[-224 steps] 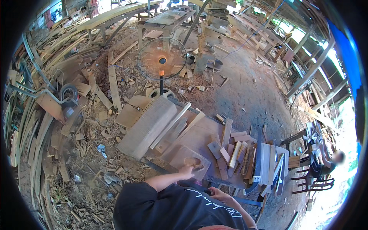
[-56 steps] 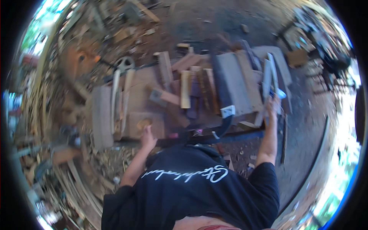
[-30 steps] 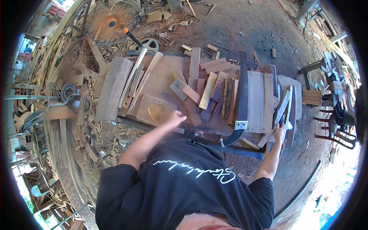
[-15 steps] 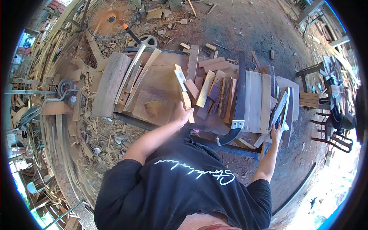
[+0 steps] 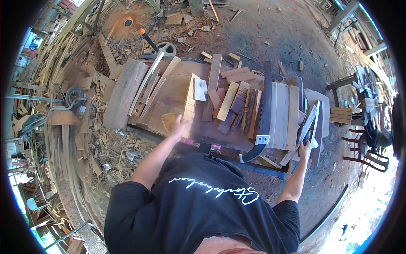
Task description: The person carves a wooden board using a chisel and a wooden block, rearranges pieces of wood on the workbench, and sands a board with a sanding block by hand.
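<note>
My left hand [image 5: 181, 128], slightly blurred, grips the near end of a light wooden strip [image 5: 190, 103] with dark lines across it. The strip points away from me over the brown bench top. A small pale, flat piece [image 5: 200, 90] lies against its right edge. At the bench's right end, my right hand [image 5: 304, 150] is closed around something dark, partly hidden by the fingers, beside long pale slats [image 5: 307, 122]. Between my hands, a large handsaw [image 5: 265, 99] lies across the wood, its dark curved handle toward me.
Several short wood blocks [image 5: 228, 100] crowd the bench's middle, with boards [image 5: 279, 114] right of them. A wide grey board [image 5: 126, 93] and thin strips lie at the left. A wire-guarded fan [image 5: 128, 23] stands beyond. Scrap wood litters the ground; dark chairs [image 5: 368, 148] stand right.
My left hand has moved left with the wooden strip, which has turned more straight away from me. The pale piece now sits at its right edge. My right hand has barely moved.
</note>
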Demonstrator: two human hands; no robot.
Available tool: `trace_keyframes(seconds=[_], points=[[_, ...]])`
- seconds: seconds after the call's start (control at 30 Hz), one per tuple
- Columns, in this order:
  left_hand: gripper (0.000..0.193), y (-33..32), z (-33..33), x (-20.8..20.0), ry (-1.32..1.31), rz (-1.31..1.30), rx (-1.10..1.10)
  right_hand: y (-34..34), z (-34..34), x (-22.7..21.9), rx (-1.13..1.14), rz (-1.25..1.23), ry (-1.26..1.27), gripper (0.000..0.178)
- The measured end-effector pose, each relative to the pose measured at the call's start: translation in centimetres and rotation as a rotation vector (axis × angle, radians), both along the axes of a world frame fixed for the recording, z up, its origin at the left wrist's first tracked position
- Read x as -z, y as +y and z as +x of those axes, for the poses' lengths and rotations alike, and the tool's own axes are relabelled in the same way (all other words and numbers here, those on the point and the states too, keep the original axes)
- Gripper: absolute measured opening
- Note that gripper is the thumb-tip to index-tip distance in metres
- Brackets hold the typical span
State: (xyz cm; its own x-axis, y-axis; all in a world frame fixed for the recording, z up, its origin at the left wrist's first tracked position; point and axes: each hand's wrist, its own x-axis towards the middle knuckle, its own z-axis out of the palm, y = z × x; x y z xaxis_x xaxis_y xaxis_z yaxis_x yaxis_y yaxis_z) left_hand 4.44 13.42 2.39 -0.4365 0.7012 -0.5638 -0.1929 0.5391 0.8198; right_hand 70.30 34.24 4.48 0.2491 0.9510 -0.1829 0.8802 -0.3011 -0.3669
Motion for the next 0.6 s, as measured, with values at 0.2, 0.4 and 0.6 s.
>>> trace_keyframes(seconds=[0.2,0.4,0.6], points=[[0.062,-2.2,-2.2,-2.7,0.05,0.078,-0.048,0.0,-0.2,0.1,0.002,-0.005,-0.023,0.061],[0.028,-5.6,-7.2,-0.9,0.185,-0.023,0.062,0.3,-0.3,0.1,-0.016,0.018,-0.042,0.061],[0.057,-7.4,-7.9,-0.1,0.411,-0.062,-0.047,0.4,-0.4,-0.2,-0.021,-0.021,-0.02,0.063]])
